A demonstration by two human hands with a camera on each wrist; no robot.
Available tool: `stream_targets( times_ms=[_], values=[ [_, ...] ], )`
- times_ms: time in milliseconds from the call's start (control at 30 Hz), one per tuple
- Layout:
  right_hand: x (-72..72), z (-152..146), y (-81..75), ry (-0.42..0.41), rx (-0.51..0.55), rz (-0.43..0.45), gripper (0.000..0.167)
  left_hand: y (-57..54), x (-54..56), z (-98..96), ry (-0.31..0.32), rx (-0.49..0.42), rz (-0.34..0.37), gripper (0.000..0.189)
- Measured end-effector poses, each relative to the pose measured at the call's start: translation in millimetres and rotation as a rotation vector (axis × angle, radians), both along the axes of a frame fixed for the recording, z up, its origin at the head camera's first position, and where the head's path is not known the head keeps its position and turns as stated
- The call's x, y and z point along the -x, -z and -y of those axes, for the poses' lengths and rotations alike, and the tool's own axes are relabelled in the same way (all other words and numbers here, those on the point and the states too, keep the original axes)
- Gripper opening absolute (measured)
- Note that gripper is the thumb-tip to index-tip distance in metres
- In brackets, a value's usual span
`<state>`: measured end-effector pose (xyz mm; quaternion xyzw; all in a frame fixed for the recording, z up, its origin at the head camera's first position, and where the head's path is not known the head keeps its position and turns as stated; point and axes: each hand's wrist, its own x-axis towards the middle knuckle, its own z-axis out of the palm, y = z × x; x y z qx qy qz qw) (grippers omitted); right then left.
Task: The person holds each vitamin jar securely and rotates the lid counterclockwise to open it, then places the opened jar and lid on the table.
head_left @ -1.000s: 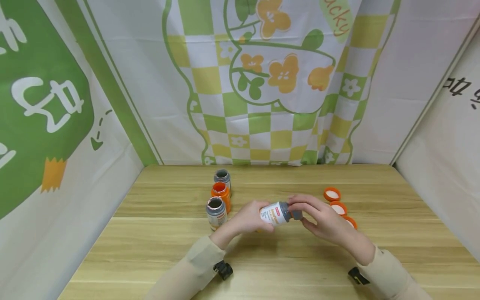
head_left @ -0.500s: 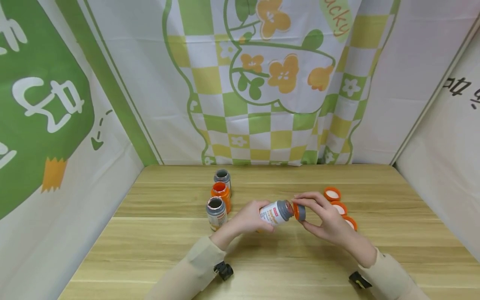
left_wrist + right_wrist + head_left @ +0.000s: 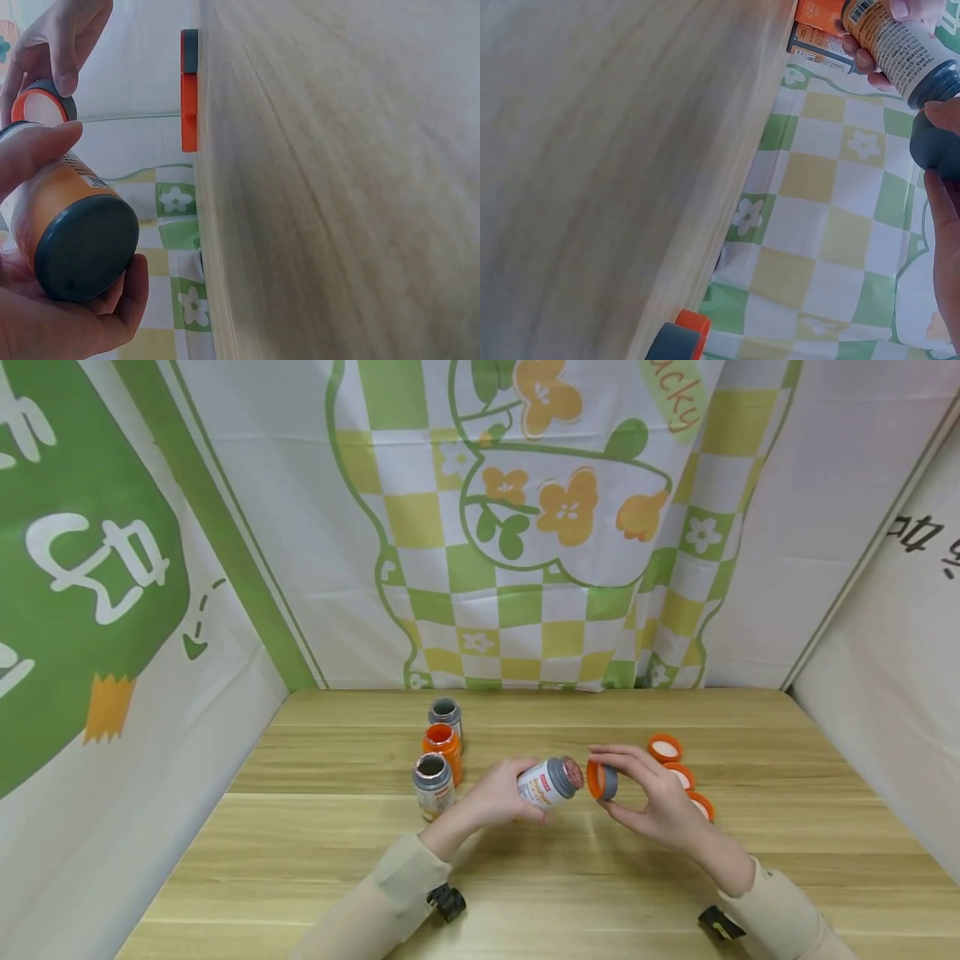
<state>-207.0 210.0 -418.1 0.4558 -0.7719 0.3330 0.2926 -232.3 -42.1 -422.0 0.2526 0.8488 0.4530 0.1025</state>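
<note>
My left hand (image 3: 495, 793) grips a grey-necked bottle (image 3: 543, 783) with a white and orange label, tilted so its mouth points up and right. A reddish, foil-like seal covers that mouth. In the left wrist view the bottle's dark base (image 3: 88, 247) faces the camera, fingers and thumb wrapped round the body. Just right of the mouth, my right hand (image 3: 652, 802) pinches a grey cap (image 3: 606, 782) with an orange lining between thumb and fingers. The cap is apart from the bottle in the head view, its inside turned toward the mouth.
Left of the hands, a grey bottle (image 3: 445, 713), an orange bottle (image 3: 442, 747) and another grey bottle (image 3: 433, 787) stand uncapped in a row. Right of the right hand lie three orange-rimmed caps, including the far cap (image 3: 664, 747), on the wooden table (image 3: 337, 877). A patterned curtain (image 3: 517, 610) hangs behind.
The cap came off the bottle's mouth and moved slightly right in my right hand, exposing the seal. The left hand keeps its hold, turning the mouth slightly toward the camera.
</note>
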Motion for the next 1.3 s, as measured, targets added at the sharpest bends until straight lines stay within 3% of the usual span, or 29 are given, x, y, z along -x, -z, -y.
stream_targets(
  times_ms=[133, 533, 800, 1167, 1300],
  values=[
    [-0.5, -1, 1.1, -0.01, 0.009, 0.034, 0.059, -0.2, -0.2, 0.7, 0.002, -0.002, -0.012, 0.049],
    [1.9, -1, 4.5, 0.009, 0.036, -0.006, 0.053, 2.4, -2.2, 2.5, 0.014, -0.01, -0.025, 0.048],
    [1.0, -3, 8.9, -0.052, 0.087, 0.087, 0.068, 5.8, -1.8, 4.4, 0.009, -0.033, -0.031, 0.049],
    [-1.5, -5, 10.5, 0.002, 0.026, 0.147, 0.068, 6.9, -2.4, 7.2, -0.021, -0.032, -0.035, 0.057],
    [-3.0, -6, 11.2, 0.093, -0.037, 0.156, 0.065, 7.8, -2.8, 8.7, -0.032, -0.043, -0.03, 0.055]
  ],
)
